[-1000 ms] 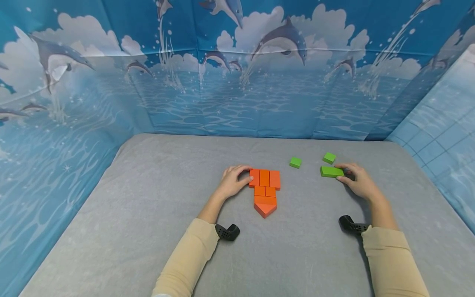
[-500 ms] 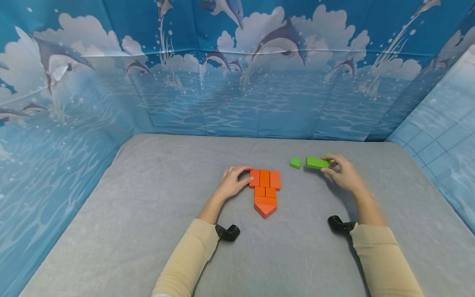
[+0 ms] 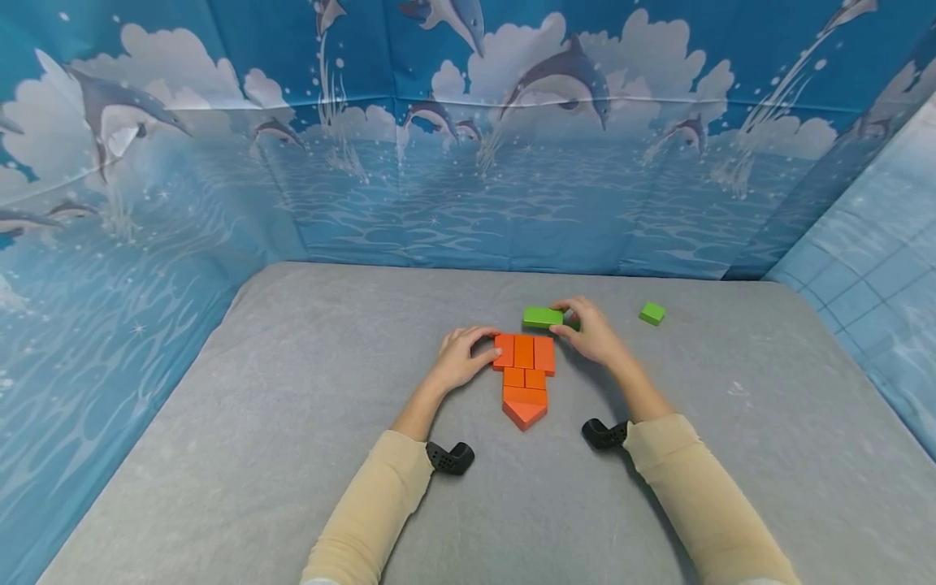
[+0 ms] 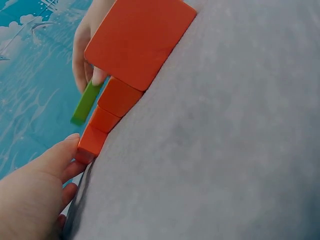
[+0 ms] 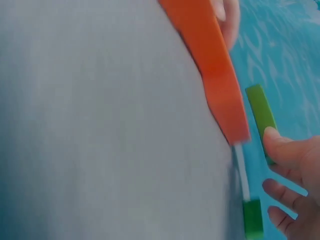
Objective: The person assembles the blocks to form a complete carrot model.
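Orange blocks (image 3: 523,352) lie joined in an arrow-like shape on the grey surface, the pointed one toward the person. My left hand (image 3: 457,360) rests at the upper left orange block, thumb and fingers on its ends; the left wrist view shows its fingertips touching the end block (image 4: 92,141). Between thumb and fingers my right hand (image 3: 591,331) pinches a long green block (image 3: 542,317), just beyond the top orange row. In the right wrist view the green block (image 5: 260,110) is held off the surface, apart from the orange ones. A small green block (image 3: 574,322) is mostly hidden behind the right hand.
Another small green block (image 3: 652,314) lies at the back right of the grey surface (image 3: 292,341). A blue dolphin-print cloth (image 3: 439,187) hangs behind and along both sides. Black wrist devices (image 3: 451,459) are on both forearms.
My right hand has picked up the long green block and carried it left, from beside the small green blocks to beyond the orange shape. My left hand has stayed in place.
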